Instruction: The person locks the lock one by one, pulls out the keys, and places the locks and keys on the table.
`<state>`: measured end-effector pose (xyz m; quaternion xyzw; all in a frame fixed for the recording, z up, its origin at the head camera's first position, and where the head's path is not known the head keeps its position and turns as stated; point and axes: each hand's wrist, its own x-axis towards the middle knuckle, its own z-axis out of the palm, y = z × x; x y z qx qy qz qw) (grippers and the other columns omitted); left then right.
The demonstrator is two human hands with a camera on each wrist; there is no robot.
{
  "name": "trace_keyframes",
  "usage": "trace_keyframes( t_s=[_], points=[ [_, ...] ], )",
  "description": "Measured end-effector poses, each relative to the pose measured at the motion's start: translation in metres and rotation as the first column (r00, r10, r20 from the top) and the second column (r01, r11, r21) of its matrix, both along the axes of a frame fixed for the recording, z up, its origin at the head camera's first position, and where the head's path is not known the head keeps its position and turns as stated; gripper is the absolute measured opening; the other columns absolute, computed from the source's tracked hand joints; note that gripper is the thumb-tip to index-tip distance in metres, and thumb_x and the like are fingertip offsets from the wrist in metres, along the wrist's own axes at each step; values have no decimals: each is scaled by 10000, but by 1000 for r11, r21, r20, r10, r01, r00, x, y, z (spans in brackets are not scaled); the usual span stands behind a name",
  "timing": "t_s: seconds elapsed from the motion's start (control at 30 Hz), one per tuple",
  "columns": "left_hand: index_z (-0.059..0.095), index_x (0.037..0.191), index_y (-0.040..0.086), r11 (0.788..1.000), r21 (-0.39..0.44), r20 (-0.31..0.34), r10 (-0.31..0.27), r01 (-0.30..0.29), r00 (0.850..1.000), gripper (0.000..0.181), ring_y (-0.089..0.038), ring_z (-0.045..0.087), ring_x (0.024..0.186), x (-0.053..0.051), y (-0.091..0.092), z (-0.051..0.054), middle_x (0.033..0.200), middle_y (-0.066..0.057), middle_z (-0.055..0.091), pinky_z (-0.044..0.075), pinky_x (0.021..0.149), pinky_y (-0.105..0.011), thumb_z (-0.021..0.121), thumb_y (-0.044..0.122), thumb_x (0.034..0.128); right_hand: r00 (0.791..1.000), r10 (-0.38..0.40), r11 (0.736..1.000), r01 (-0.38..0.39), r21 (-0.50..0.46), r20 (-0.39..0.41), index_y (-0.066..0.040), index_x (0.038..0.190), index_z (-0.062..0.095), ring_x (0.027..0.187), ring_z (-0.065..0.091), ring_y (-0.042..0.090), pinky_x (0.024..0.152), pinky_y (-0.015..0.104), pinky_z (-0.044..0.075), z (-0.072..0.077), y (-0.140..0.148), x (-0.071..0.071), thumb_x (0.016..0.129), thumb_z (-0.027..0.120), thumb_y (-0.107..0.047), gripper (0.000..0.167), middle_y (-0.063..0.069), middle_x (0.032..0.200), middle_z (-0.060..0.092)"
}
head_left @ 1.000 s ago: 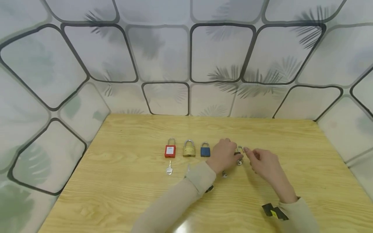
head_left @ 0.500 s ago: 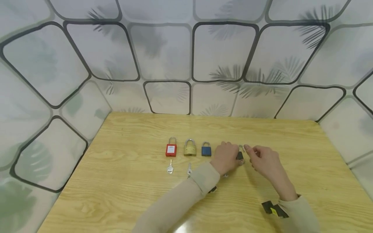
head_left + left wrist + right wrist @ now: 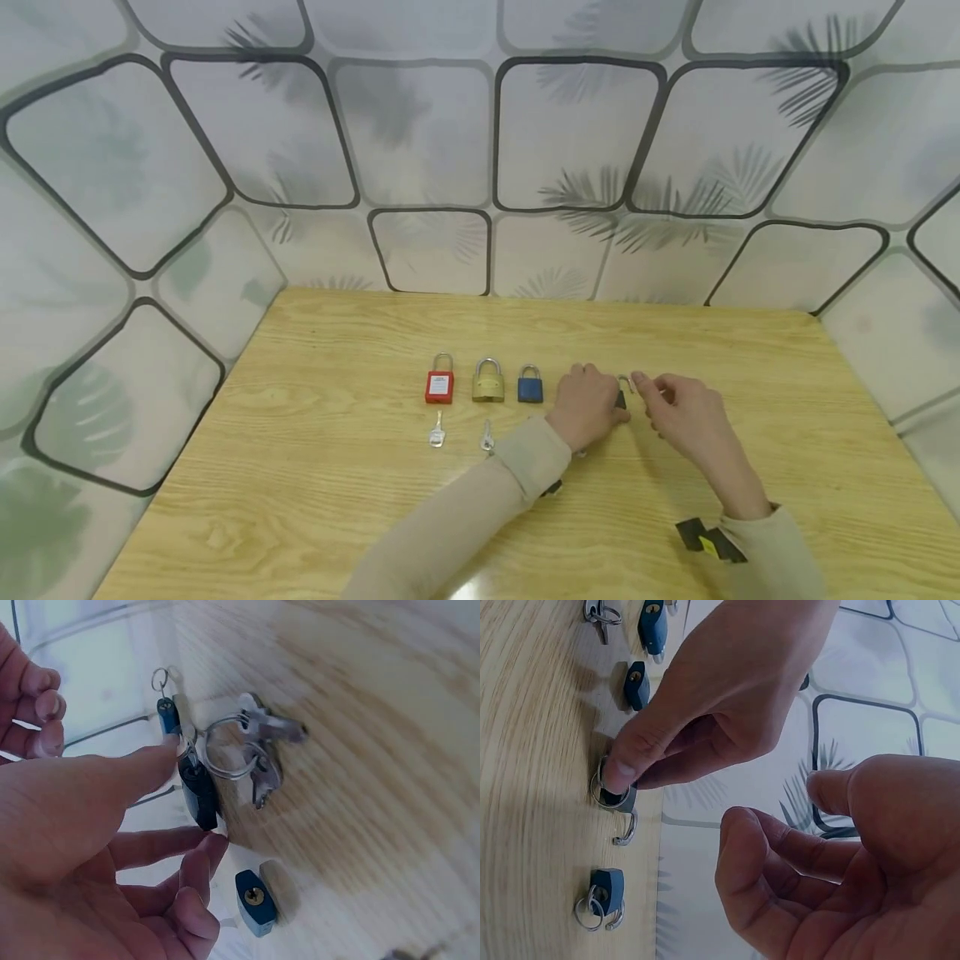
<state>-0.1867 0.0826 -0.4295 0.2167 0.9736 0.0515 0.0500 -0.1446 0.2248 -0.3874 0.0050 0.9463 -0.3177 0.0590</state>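
Observation:
In the left wrist view, my left hand [image 3: 97, 817] pinches a dark padlock [image 3: 196, 796] between thumb and fingers, with a key ring at its keyhole end. The right wrist view shows this padlock's shackle [image 3: 628, 827] swung open below the left hand [image 3: 697, 712]. My right hand [image 3: 690, 417] hovers just right of that shackle [image 3: 626, 382] in the head view. Its thumb stands apart from the curved fingers in the right wrist view, and the right hand [image 3: 832, 862] holds nothing. Another blue padlock [image 3: 609, 891] with an open shackle and a ring stands beyond.
Red [image 3: 439, 387], brass [image 3: 488, 387] and blue [image 3: 530, 388] padlocks lie in a row on the wooden table [image 3: 337, 500], left of the hands. Silver keys [image 3: 437, 433] lie in front. Ringed keys [image 3: 262, 735] rest beside the held padlock. A patterned backdrop [image 3: 427, 250] rises behind.
My left hand has shifted slightly right at the dark padlock. The key ring seen below it a second ago is now hidden in the head view. The right hand has barely moved.

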Motion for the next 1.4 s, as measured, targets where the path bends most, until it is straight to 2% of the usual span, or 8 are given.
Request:
trace_keyframes(
  t_s=[0.43, 0.63, 0.97, 1.03, 1.13, 1.23, 1.33, 1.4],
  points=[
    [616, 764, 170, 989, 147, 52, 9, -17, 999, 314, -70, 448, 564, -4, 0, -1, 677, 71, 578, 350, 464, -210, 789, 395, 899, 1000, -7, 1000, 7, 9, 3, -5, 1036, 682, 628, 659, 175, 551, 324, 483, -3, 6, -1, 1060, 398, -589, 649, 92, 769, 722],
    [641, 856, 137, 983, 185, 123, -14, -9, 992, 212, -57, 458, 503, 0, -1, -2, 655, 62, 575, 382, 448, -199, 790, 278, 907, 1000, -8, 1000, 8, 12, 18, 1, 1045, 683, 617, 643, 166, 550, 320, 474, -4, 7, 0, 1062, 404, -579, 643, 84, 760, 715],
    [481, 657, 142, 912, 399, 222, -1, -90, 975, 366, -45, 308, 364, -1, -6, -10, 521, 67, 398, 259, 333, -180, 694, 201, 950, 1000, -8, 1000, 8, 8, 13, 33, 1128, 683, 619, 652, 145, 546, 323, 489, -5, 10, 1, 1066, 410, -559, 656, 124, 829, 745],
    [565, 773, 105, 877, 463, 253, 4, -124, 967, 244, -54, 391, 411, -2, -7, -11, 591, 49, 479, 326, 360, -184, 701, 214, 944, 1000, -6, 1000, 6, 3, 10, 39, 1146, 679, 630, 663, 146, 549, 324, 494, -5, 12, 1, 1066, 414, -557, 657, 134, 850, 751],
    [646, 1048, 51, 787, 585, 321, -1, -197, 947, 243, -67, 538, 555, -6, -9, -9, 757, -4, 635, 448, 468, -188, 741, 234, 920, 1000, -16, 1000, 16, 5, -24, 36, 1152, 684, 637, 662, 145, 563, 316, 484, -4, 14, 0, 1063, 428, -551, 646, 126, 835, 753],
    [673, 1175, 68, 644, 698, 440, -40, -314, 897, 349, -69, 635, 699, -8, -11, -3, 908, -12, 720, 534, 607, -207, 794, 224, 887, 996, -38, 999, 38, 3, -82, 33, 1145, 692, 629, 641, 154, 563, 303, 470, -1, 17, 0, 1060, 446, -540, 629, 114, 792, 744],
    [688, 1205, 80, 473, 761, 555, -119, -444, 823, 391, -91, 688, 782, -8, -14, 3, 969, -17, 738, 601, 726, -279, 835, 200, 863, 988, -70, 998, 69, -10, -141, 35, 1145, 697, 634, 636, 157, 539, 291, 471, 1, 18, 0, 1063, 457, -517, 608, 138, 815, 746],
    [691, 1212, 86, 390, 764, 608, -171, -514, 775, 403, -109, 712, 819, -7, -17, 7, 988, -12, 741, 621, 800, -337, 847, 199, 858, 981, -94, 995, 90, -33, -168, 40, 1165, 690, 653, 662, 166, 522, 284, 486, 2, 19, 1, 1066, 462, -500, 595, 174, 868, 753]
  ],
)
